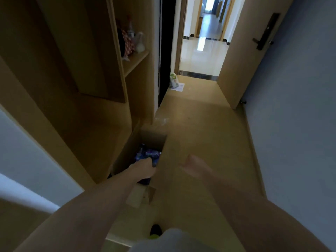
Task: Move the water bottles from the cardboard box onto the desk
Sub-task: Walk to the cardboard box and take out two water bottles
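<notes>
An open cardboard box stands on the floor against the wooden cabinet. Several water bottles with blue and purple labels lie in it, dim and partly hidden. My left hand reaches down into the box, and its fingers curl over one bottle near the box's near end. To the right of the box, my right hand hovers over the floor with its fingers spread, blurred and holding nothing. The desk is not in view.
A wooden cabinet with an open shelf of small items rises on the left. A door stands open onto a bright hallway ahead. A bag on paper lies by the doorway. A grey wall runs along the right.
</notes>
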Demonstrator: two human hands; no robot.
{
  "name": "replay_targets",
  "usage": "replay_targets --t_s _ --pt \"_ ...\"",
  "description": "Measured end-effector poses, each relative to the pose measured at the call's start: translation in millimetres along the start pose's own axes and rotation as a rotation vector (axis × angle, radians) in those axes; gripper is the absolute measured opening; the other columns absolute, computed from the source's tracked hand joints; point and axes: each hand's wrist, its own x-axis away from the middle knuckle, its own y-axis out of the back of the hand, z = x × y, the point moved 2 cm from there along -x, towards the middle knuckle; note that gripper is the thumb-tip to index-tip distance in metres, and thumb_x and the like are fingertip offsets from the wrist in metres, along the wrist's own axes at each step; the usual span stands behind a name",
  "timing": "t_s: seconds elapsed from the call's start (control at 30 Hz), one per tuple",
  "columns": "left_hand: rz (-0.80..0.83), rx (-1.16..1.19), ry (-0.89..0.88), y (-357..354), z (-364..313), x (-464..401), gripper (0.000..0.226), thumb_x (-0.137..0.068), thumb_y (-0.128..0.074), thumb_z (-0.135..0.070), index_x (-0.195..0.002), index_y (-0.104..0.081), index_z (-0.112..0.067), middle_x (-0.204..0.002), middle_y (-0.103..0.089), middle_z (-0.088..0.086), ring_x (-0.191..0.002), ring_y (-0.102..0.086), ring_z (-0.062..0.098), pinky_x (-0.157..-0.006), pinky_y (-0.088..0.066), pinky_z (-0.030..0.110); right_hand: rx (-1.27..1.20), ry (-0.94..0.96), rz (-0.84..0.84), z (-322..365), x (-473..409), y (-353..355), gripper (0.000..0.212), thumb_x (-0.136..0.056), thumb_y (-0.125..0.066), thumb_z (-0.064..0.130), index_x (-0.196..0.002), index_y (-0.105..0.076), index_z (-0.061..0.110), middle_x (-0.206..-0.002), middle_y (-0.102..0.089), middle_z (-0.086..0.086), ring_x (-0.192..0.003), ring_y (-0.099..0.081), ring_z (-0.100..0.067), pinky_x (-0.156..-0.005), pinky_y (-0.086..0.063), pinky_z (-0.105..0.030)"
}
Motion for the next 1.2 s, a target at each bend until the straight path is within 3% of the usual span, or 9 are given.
replay_targets --t_s 0.1,0.23,0.43,0.53,0.63,0.7,0.8,0.87,1.2 --pt "0.001 0.050 0.022 36 11 -47 0.038 -0.100 -0.040 -0.036 -0.126 -0.043 -0.008 -0.106 -0.054 0.008 -0.093 -0.056 0.024 -0.071 -0.040 0.031 0.042 -0.026 -0.002 16 -54 21 0.026 -0.092 -0.054 0.046 -0.088 -0.060 0.021 -0.078 -0.052 0.007 -0.065 -0.051 -0.005 -0.051 -0.031 -0.018" --pt "-0.001 0.073 0.064 69 27 -105 0.035 -0.100 -0.038 -0.036 -0.122 -0.042 -0.009 -0.118 -0.053 0.016 -0.108 -0.055 0.034 -0.067 -0.037 0.032 0.043 -0.048 0.065 38 -121 37 0.043 -0.090 -0.054 0.047 -0.117 -0.056 0.013 -0.099 -0.059 -0.003 -0.087 -0.061 -0.021 -0.066 -0.040 -0.024" --pt "0.005 0.234 0.157 99 51 -161 0.052 -0.100 -0.040 -0.036 -0.141 -0.032 -0.006 -0.123 -0.051 0.013 -0.104 -0.056 0.028 -0.081 -0.045 0.034 0.068 -0.045 0.215 68 -217 57 0.031 -0.091 -0.058 0.042 -0.109 -0.056 0.018 -0.095 -0.059 -0.004 -0.067 -0.051 -0.007 -0.062 -0.045 -0.025" --pt "0.036 0.329 0.269 102 71 -181 0.056 -0.102 -0.039 -0.036 -0.147 -0.024 -0.007 -0.086 -0.041 -0.006 -0.069 -0.041 0.009 -0.077 -0.040 0.031 0.124 0.017 0.336 82 -262 61 0.027 -0.094 -0.052 0.046 -0.089 -0.054 0.019 -0.089 -0.058 -0.013 -0.072 -0.055 -0.018 -0.066 -0.044 -0.032" --pt "0.032 0.442 0.399 102 87 -200 0.057 -0.102 -0.039 -0.035 -0.147 -0.023 -0.006 -0.075 -0.030 -0.009 -0.063 -0.033 0.006 -0.073 -0.037 0.028 0.189 0.073 0.434 96 -307 62 0.043 -0.096 -0.049 0.046 -0.119 -0.055 0.010 -0.107 -0.060 -0.012 -0.096 -0.062 -0.025 -0.081 -0.051 -0.038" --pt "0.005 0.486 0.458 103 86 -212 0.049 -0.100 -0.040 -0.036 -0.140 -0.034 -0.007 -0.078 -0.038 -0.005 -0.071 -0.045 0.013 -0.068 -0.039 0.027 0.273 0.136 0.502 102 -337 62 0.040 -0.097 -0.048 0.046 -0.115 -0.055 0.010 -0.096 -0.058 -0.010 -0.084 -0.059 -0.023 -0.072 -0.047 -0.037" --pt "-0.025 0.552 0.542 107 70 -231 0.035 -0.100 -0.039 -0.038 -0.126 -0.042 -0.015 -0.089 -0.048 -0.002 -0.091 -0.055 0.022 -0.076 -0.045 0.030 0.364 0.231 0.575 109 -382 61 0.032 -0.096 -0.049 0.045 -0.077 -0.046 0.019 -0.067 -0.039 0.001 -0.055 -0.037 -0.016 -0.058 -0.034 -0.034" --pt "-0.021 0.581 0.610 106 56 -242 0.046 -0.100 -0.037 -0.039 -0.136 -0.040 -0.010 -0.111 -0.055 0.006 -0.092 -0.056 0.022 -0.077 -0.046 0.032 0.411 0.276 0.621 114 -404 62 0.039 -0.095 -0.051 0.046 -0.067 -0.037 0.022 -0.057 -0.030 0.003 -0.047 -0.029 -0.014 -0.055 -0.031 -0.034" --pt "-0.008 0.692 0.988 63 18 -248 0.034 -0.097 -0.037 -0.031 -0.126 -0.047 -0.016 -0.132 -0.052 0.015 -0.125 -0.044 0.034 -0.106 -0.034 0.047 0.627 0.468 0.807 107 -454 28 0.039 -0.098 -0.049 0.038 -0.065 -0.037 0.022 -0.055 -0.035 0.000 -0.046 -0.035 -0.018 -0.055 -0.036 -0.032"
